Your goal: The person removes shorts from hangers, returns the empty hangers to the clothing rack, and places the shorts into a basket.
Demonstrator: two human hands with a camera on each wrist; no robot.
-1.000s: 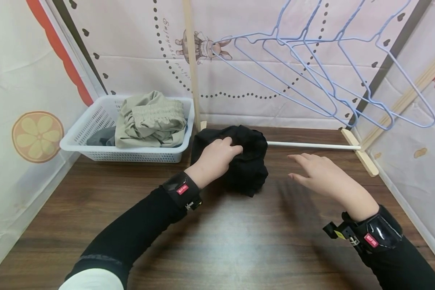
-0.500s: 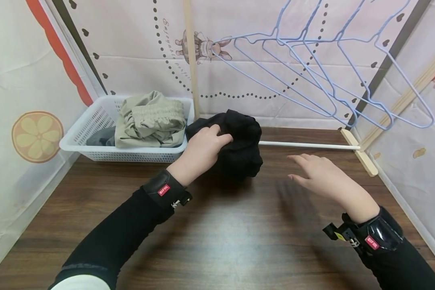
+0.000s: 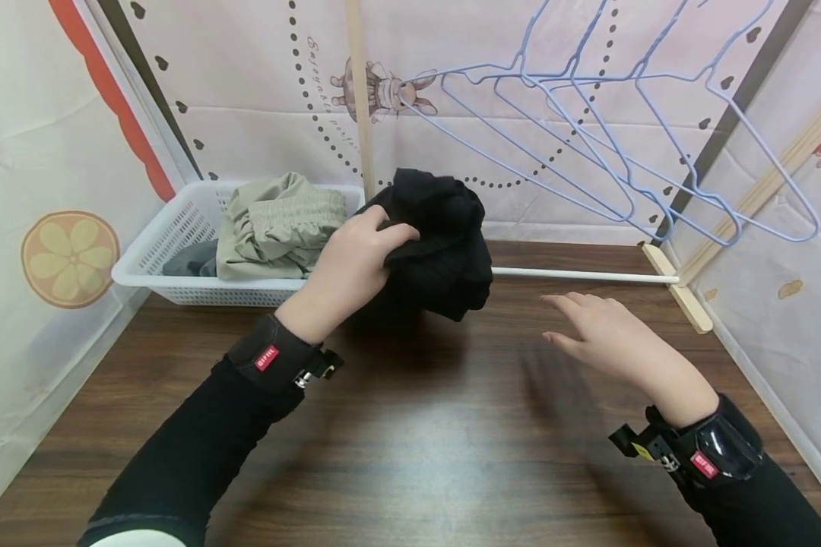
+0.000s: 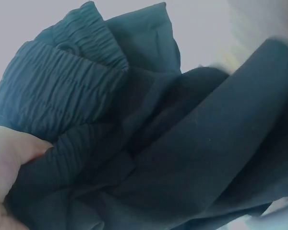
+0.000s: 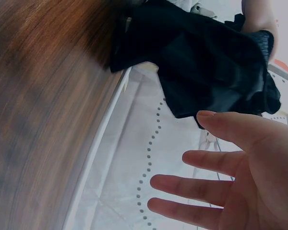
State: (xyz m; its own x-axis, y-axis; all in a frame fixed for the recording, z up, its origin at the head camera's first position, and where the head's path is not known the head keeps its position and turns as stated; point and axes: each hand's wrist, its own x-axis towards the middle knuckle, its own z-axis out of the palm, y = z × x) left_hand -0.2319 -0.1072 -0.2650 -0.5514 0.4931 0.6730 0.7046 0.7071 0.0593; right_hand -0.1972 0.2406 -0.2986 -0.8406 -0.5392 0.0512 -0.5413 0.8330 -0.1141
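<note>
My left hand [image 3: 351, 266] grips a bunched pair of black elastic-waist pants [image 3: 445, 247], holding it above the table beside the basket's right end. In the left wrist view the ruched waistband [image 4: 62, 91] shows close up, with the thumb [image 4: 19, 148] pressing against the fabric. The other left fingers are hidden by the cloth. To the right, my right hand [image 3: 605, 334] hovers over the table, fingers extended, holding nothing. In the right wrist view its spread fingers [image 5: 192, 188] lie below the hanging dark pants, and the palm is partly visible.
A white perforated basket [image 3: 246, 290] at the back left holds a folded light-green garment [image 3: 287, 228] and a grey one [image 3: 194, 258]. Several blue wire hangers [image 3: 575, 76] hang at the upper right. A white bar [image 3: 588, 274] runs low between wooden stand feet [image 3: 677, 289].
My left hand has raised the black pants off the table and shifted them slightly left and back. My right hand has stayed almost in place.
</note>
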